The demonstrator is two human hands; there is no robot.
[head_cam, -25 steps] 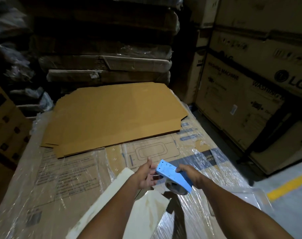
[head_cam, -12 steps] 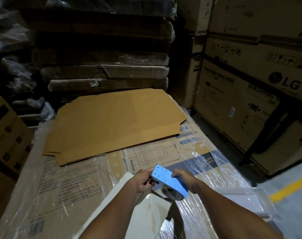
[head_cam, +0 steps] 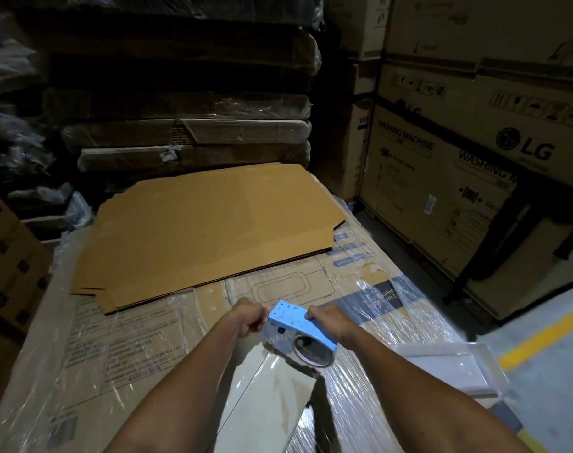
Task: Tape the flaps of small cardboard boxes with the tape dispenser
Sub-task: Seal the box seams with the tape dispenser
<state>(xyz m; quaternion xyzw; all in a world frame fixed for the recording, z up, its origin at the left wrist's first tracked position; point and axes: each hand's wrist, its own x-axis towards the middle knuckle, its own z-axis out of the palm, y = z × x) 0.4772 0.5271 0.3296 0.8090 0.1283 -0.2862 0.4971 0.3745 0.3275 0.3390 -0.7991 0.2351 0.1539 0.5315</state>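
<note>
Our right hand (head_cam: pixel 331 322) and left hand (head_cam: pixel 247 317) both grip the tape dispenser (head_cam: pixel 298 331); the flat boxes (head_cam: pixel 206 223) lie well beyond both grips, long axis crosswise.

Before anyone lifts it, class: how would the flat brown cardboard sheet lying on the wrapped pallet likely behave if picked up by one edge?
The flat brown cardboard sheet is broad and thin, so it would probably sag or bend along its creases. It looks light for its size. Lying on the glossy plastic wrap, it would likely slide easily if pushed.
</note>
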